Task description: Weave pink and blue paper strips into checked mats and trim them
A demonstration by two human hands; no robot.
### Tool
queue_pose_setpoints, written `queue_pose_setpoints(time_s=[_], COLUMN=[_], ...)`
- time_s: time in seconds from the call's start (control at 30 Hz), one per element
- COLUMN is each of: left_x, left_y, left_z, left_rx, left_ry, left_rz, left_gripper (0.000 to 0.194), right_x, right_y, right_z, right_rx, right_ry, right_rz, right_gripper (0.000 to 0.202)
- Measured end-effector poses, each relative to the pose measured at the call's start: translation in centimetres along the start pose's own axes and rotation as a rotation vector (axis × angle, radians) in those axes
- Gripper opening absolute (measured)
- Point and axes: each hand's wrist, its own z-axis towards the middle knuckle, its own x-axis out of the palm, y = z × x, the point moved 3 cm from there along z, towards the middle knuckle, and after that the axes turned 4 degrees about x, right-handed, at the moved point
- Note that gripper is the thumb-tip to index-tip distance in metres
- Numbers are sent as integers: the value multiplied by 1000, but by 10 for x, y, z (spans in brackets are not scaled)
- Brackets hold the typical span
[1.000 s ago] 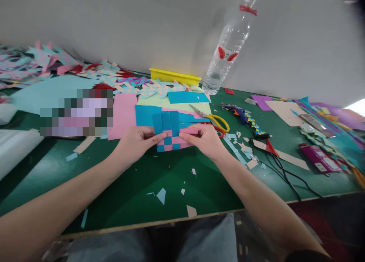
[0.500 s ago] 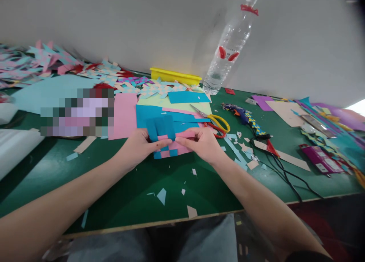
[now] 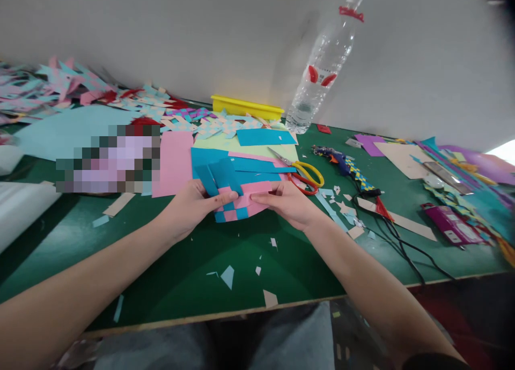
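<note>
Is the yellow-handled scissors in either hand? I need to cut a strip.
No: the scissors lie on the green table behind the right hand, while both hands pinch the woven paper piece.

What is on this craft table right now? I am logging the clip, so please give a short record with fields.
left hand: grip on the woven paper mat, left edge
right hand: grip on the mat's right edge
mat: blue and pink strips, blue ends loose at the top
scissors: yellow handles, behind the right hand
bottle: clear, upright by the wall
table: green, strewn with paper scraps
</note>
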Motion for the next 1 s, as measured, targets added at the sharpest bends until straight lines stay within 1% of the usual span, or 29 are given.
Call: queue_pose_setpoints(time_s=[0.13, 0.27, 0.33, 0.43, 0.53, 0.67, 0.77, 0.83, 0.9, 1.0], left_x=[1, 2, 3, 6, 7, 6, 6, 6, 6, 5], left_y=[1, 2, 1, -2, -2, 2, 3, 2, 1, -2], left_z=[0, 0, 0, -2, -3, -4, -5, -6, -7, -7], left_rx=[8, -21, -42, -57, -43, -32, -30, -37, -41, -42], left_ry=[51, 47, 47, 97, 140, 182, 182, 191, 197, 168], left_rz=[-44, -87, -100, -158, -196, -187, -187, -192, -200, -216], left_gripper=[28, 26, 28, 28, 24, 22, 22, 22, 22, 24], right_x=[-2, -1, -1, 0, 2, 7, 11, 12, 11, 8], right_y=[-1, -2, -1, 0, 2, 7, 9, 8, 4, -3], right_z=[0, -2, -2, -2, -2, -3, -2, -1, 0, 3], right_rx=[50, 81, 63, 8, -36, -85, -109, -106, -86, -79], right_ry=[6, 89, 138, 195, 233, 211, 182, 168, 165, 170], right_rz=[79, 132, 125, 117, 67, -73, -108, -83, -11, 122], right_gripper=[25, 20, 19, 18, 20, 25, 26, 27, 25, 22])
